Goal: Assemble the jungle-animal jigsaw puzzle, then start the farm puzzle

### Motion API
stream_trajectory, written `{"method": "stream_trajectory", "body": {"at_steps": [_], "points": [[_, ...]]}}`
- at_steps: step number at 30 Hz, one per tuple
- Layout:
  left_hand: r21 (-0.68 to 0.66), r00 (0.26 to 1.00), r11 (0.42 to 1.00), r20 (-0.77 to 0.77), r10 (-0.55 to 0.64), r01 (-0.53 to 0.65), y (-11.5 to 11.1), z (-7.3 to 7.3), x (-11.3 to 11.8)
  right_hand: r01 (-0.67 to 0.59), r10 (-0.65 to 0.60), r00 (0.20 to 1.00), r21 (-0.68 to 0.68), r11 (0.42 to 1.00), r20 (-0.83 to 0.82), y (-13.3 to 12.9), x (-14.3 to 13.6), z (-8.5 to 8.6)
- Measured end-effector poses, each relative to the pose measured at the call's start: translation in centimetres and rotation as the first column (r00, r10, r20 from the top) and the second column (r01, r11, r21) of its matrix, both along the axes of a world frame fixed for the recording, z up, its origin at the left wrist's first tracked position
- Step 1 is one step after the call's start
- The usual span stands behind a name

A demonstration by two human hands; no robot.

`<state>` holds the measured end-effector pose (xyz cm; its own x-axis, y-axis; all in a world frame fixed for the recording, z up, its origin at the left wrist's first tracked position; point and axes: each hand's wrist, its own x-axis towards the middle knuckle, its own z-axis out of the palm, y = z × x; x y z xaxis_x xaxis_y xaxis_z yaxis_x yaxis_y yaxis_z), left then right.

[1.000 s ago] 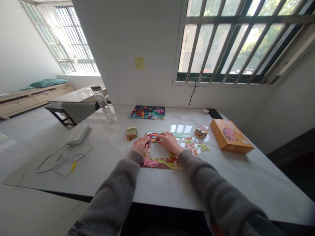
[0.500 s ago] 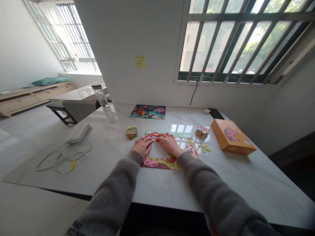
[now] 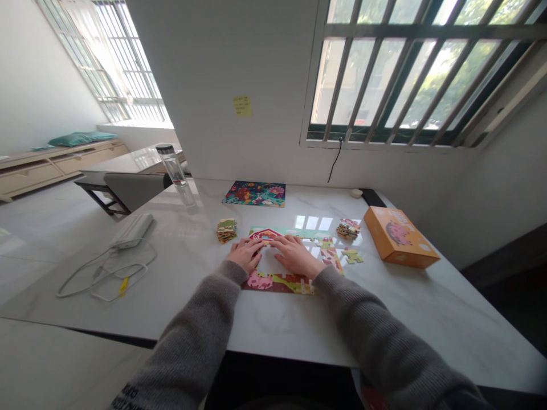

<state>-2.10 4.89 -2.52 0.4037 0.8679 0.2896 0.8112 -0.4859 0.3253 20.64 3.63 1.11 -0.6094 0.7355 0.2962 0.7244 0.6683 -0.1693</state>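
Note:
A jigsaw puzzle (image 3: 294, 283), partly joined as a frame of pieces with a bare middle, lies flat before me. At its upper left a red barn picture (image 3: 265, 234) shows beyond my fingertips. My left hand (image 3: 246, 254) lies over the puzzle's left side, its fingers stretched along the barn's lower edge and the thumb apart. From the other side, my right hand (image 3: 297, 255) reaches to the same edge, fingers extended and thumb apart over the bare middle. Both hands' fingertips touch the barn pieces and partly hide them.
Stacks of puzzle pieces stand at left (image 3: 226, 230) and right (image 3: 348, 229). A loose green piece (image 3: 352, 256) lies beside the puzzle. An orange box (image 3: 399, 236) is at right, a dark picture sheet (image 3: 255, 194) behind, a white power strip (image 3: 133, 230) with cable and a glass bottle (image 3: 171, 165) at left.
My right hand's fingers have shifted slightly and lie flatter, with the thumb drawn back from the barn edge. More of the barn picture shows. The view has moved a little.

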Motion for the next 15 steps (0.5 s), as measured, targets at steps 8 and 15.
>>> {"method": "stream_trajectory", "body": {"at_steps": [8,15], "points": [[-0.004,1.000,1.000,-0.001,-0.014,0.014,-0.3,-0.1,-0.3,0.068,-0.058,0.977,0.040,0.997,-0.204,-2.1,7.3,-0.3],[-0.003,0.999,1.000,-0.032,-0.017,0.017,-0.2,-0.3,-0.4,0.379,-0.345,0.885,0.053,0.924,-0.312,-0.3,16.4,-0.8]]}}
